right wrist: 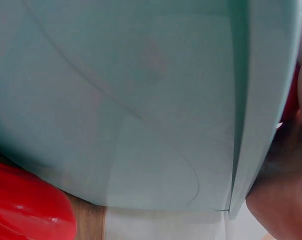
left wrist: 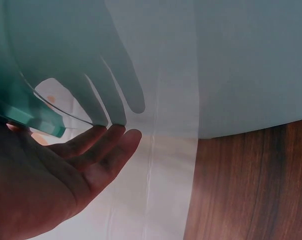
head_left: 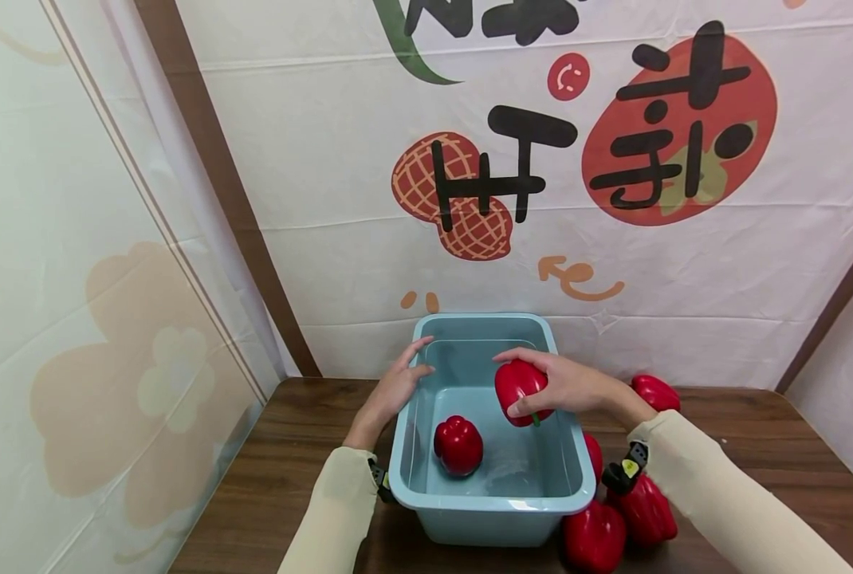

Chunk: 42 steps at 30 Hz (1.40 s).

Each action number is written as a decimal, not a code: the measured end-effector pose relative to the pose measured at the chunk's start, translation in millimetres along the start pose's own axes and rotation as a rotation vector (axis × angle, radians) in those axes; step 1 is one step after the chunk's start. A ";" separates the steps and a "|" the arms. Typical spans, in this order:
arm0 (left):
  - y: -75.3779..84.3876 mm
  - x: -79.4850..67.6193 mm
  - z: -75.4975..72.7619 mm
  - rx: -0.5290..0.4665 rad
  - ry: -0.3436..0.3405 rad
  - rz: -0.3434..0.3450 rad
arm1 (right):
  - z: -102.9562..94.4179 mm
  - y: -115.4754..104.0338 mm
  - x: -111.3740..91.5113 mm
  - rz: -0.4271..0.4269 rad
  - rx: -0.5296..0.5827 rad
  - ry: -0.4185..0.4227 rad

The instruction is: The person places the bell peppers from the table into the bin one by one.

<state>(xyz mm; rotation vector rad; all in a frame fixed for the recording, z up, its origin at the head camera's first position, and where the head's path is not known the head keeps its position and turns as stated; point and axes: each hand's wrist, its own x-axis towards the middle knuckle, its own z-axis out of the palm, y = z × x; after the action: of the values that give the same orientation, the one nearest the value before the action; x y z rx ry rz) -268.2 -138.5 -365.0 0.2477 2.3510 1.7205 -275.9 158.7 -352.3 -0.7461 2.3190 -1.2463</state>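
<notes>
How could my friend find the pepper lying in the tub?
Find the blue tub on the wooden table. Look at its floor, left of middle. The red bell pepper there rests alone, while the right hand holds another pepper.

Two long, plain sleeves in pale cream: the left sleeve (head_left: 332, 510) at the bottom, left of centre, the right sleeve (head_left: 735, 494) at lower right, its fabric lightly creased. Both the left hand (head_left: 396, 388) and right hand (head_left: 568, 384) are bare. By the right cuff sits a black wristband (head_left: 623, 472) with a yellow-green mark; another black band (head_left: 381, 481), partly hidden, edges the left sleeve.
</notes>
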 end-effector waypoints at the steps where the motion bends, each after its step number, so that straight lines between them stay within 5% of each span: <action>1: 0.0 0.1 0.0 0.003 0.002 -0.001 | 0.4 0.2 0.1 -0.001 -0.002 -0.003; 14: 0.6 0.3 -0.5 0.027 0.001 0.004 | 6.3 1.8 0.2 0.003 -0.016 -0.015; 32: -0.9 0.9 -1.7 0.012 -0.008 0.009 | 12.1 4.1 4.0 -0.028 -0.187 -0.012; 42: -1.2 0.6 -1.2 0.011 -0.007 0.013 | 13.8 7.9 4.1 -0.111 -0.259 0.011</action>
<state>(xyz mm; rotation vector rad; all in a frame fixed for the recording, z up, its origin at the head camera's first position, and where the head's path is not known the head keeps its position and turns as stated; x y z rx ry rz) -269.1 -139.8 -365.8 0.2713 2.3594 1.7101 -273.3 151.1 -366.6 -0.9674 2.5075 -1.0062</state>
